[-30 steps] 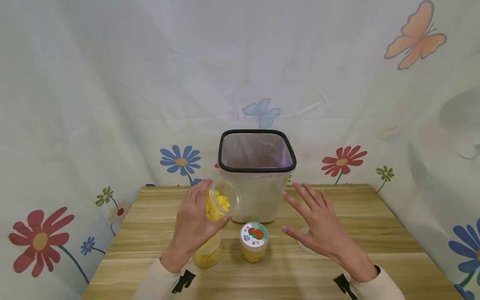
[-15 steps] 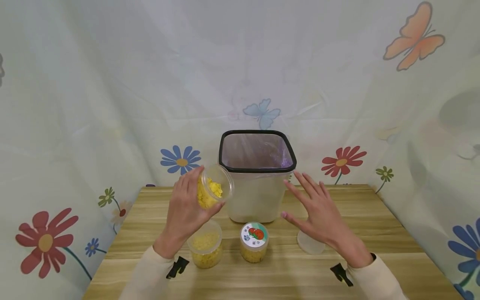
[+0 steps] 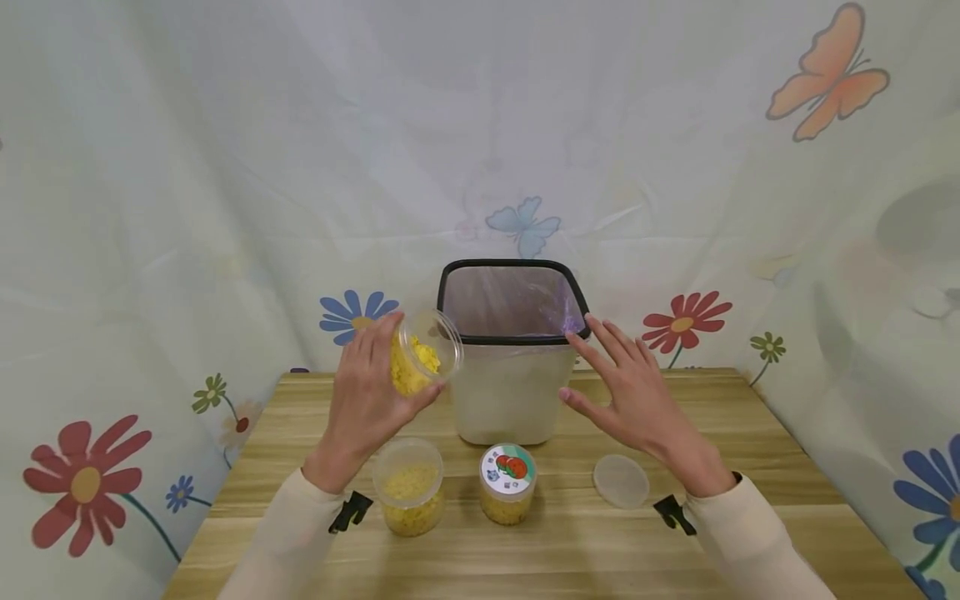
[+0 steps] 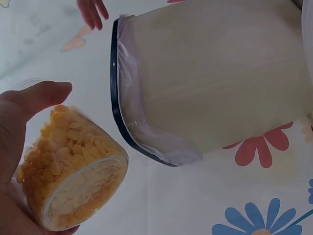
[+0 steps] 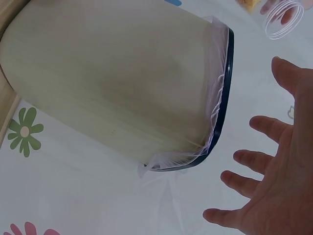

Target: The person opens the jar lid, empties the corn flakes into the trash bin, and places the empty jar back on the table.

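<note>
Sideways, jar (image 3: 422, 356) mouth faces the bin (image 3: 513, 392).

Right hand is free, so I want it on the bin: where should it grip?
Take the bin by its right wall just under the black rim, coming in from the right. The right hand is open beside that upright, flat wall.

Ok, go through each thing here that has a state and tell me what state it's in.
Clear plastic jar of yellow flakes in the left hand: lidless, tilted towards the bin.
Beige bin with black rim: open, lined.
Second clear jar: upright, lidless.
Jar with printed lid: closed.
Loose clear round lid: flat on table.
Right hand: open, holding nothing.
</note>
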The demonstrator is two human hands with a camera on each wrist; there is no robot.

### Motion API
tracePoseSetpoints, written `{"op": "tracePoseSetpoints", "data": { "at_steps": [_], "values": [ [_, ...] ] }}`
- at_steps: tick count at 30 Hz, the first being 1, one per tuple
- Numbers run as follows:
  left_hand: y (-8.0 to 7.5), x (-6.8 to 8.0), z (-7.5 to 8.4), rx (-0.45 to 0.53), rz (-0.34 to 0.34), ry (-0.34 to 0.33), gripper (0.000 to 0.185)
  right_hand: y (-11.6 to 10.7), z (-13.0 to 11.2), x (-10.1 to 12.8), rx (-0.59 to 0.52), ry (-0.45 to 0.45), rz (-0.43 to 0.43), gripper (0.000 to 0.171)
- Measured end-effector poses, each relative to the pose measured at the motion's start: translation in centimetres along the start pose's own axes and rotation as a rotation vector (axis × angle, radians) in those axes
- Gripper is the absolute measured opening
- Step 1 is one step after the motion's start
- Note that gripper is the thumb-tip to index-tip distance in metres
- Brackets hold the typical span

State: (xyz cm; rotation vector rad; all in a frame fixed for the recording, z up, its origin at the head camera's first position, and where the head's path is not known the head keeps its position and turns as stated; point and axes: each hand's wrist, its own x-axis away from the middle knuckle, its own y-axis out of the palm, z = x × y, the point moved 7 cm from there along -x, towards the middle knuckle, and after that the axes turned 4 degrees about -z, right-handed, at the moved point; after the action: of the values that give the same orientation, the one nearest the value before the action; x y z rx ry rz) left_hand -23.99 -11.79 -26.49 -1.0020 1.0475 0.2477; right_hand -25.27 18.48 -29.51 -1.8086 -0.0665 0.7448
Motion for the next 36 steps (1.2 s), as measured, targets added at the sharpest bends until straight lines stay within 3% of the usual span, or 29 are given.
{"op": "tracePoseSetpoints", "data": {
  "at_steps": [13,21,36],
  "values": [
    [-0.1,-1.8,-0.6,-0.008,0.008,-0.014,0.101,-0.7,1.6,-3.1,0.004,0.049,-0.069,0.074],
    [0.0,-2.9,-0.8,0.002,-0.01,-0.03,0.099,-0.9,2.5,-4.9,-0.002,0.092,-0.162,0.077],
    [0.8,-4.8,-0.7,0.024,-0.028,-0.04,0.098,-0.4,4.2,-8.1,-0.081,0.198,-0.204,0.073]
  ]
}}
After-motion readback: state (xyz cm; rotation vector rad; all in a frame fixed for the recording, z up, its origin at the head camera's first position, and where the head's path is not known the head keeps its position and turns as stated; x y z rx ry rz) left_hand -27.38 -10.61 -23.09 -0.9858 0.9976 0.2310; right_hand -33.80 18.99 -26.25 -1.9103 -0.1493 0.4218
